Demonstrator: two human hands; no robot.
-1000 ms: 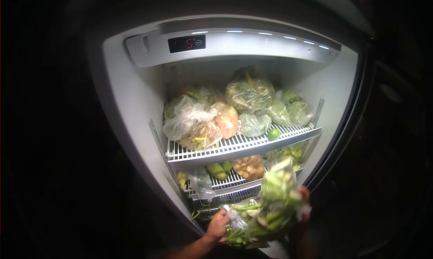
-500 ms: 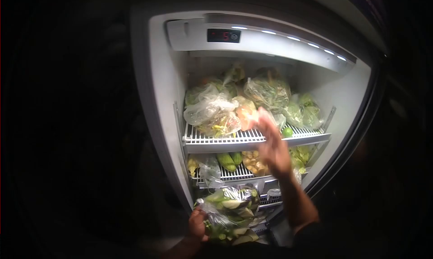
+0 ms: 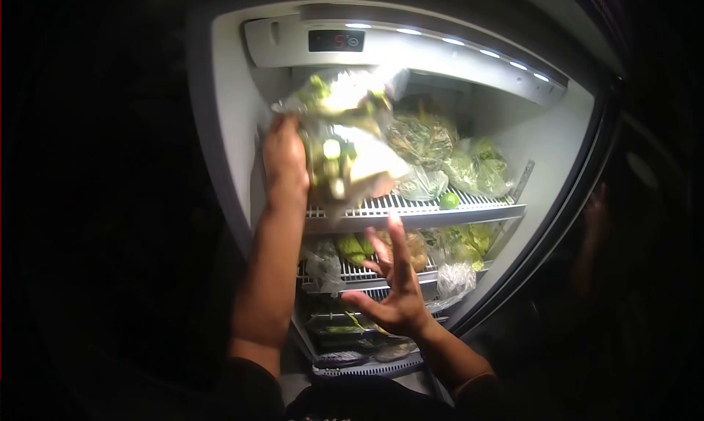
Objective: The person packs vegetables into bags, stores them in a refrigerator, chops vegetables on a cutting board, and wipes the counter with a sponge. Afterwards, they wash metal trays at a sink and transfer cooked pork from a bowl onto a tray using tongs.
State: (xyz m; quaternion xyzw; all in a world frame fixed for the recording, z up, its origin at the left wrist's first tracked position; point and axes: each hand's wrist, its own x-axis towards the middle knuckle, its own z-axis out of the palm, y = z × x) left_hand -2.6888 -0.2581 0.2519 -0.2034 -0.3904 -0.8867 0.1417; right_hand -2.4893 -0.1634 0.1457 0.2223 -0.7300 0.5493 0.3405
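Note:
My left hand (image 3: 284, 155) grips the side of a clear plastic bag of cut vegetables (image 3: 339, 157), raised in front of the top shelf. Glare and motion blur hide some of the contents; green and pale pieces show. Below and to the right of the bag, my right hand (image 3: 396, 289) holds nothing, its fingers spread in front of the second shelf. Behind the raised bag, the left part of the top shelf (image 3: 469, 214) is hidden. More bagged greens (image 3: 425, 142) and a green round fruit (image 3: 449, 200) lie on that shelf.
The upright refrigerator has a lit panel with a red display (image 3: 336, 41). On the second shelf are green vegetables (image 3: 355, 249), a bag of tan round pieces (image 3: 415, 249) and leafy greens (image 3: 477, 239). Lower shelves hold more produce. A dark door edge (image 3: 543, 249) runs along the right.
My left hand has lifted the bag of cut vegetables from low down to the top shelf's height. My right hand has moved lower and left, fingers now spread.

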